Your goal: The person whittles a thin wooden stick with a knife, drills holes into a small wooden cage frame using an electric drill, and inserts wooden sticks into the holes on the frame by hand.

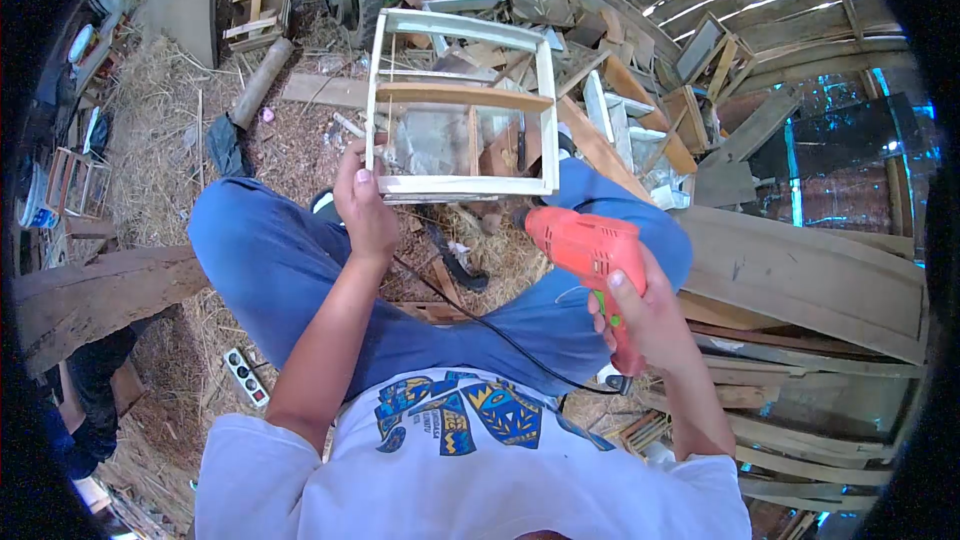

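My left hand (365,202) grips the lower left corner of a white-edged wooden frame (470,186), holding it up above my knees. A brown wooden bar (465,94) crosses the middle of this frame, and further thin strips show behind it. In my right hand (640,305) is a red electric drill (585,240), my fingers wrapped round its handle. The drill's front end points up and left, near the frame's lower right corner; whether it touches the frame I cannot tell. From the drill's handle a black cord (480,325) runs across my lap.
Wood scraps and broken frames (620,120) are heaped ahead and right. A white power strip (245,377) lies on the straw-covered ground at left. Large boards (800,275) lean on my right, and a rough plank (110,295) juts in from the left. A log (264,82) lies ahead.
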`<state>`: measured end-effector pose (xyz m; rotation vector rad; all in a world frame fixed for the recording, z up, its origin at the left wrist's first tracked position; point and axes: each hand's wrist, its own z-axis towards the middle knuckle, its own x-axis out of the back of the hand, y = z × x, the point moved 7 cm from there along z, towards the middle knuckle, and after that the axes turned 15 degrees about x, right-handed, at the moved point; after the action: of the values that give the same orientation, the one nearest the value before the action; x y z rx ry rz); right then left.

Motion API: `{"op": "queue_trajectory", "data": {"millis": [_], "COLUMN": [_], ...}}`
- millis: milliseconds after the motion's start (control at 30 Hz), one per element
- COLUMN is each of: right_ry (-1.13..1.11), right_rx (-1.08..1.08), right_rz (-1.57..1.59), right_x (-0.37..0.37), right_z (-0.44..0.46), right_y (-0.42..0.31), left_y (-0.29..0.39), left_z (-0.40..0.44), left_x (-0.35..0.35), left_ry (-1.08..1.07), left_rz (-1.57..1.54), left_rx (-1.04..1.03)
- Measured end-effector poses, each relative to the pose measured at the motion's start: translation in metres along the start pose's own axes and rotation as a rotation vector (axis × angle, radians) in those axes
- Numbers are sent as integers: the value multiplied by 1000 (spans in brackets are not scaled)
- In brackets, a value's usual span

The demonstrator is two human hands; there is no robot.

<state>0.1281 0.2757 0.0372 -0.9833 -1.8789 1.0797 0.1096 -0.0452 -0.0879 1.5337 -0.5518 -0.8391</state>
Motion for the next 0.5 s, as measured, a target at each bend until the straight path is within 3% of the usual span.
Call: {"op": "queue_trajectory", "data": {"millis": [167,500], "right_ry": [12,67], "right_rx": [20,56], "right_rz": [-6,3], "right_x": [-7,-13], "right_z": [8,17], "right_y": [5,20], "left_y": [-37,-21], "left_z": [0,-10], "left_x": [14,10], "left_ry": [-78,-1], "left_rz": [-78,-42], "left_rx": [210,134]}}
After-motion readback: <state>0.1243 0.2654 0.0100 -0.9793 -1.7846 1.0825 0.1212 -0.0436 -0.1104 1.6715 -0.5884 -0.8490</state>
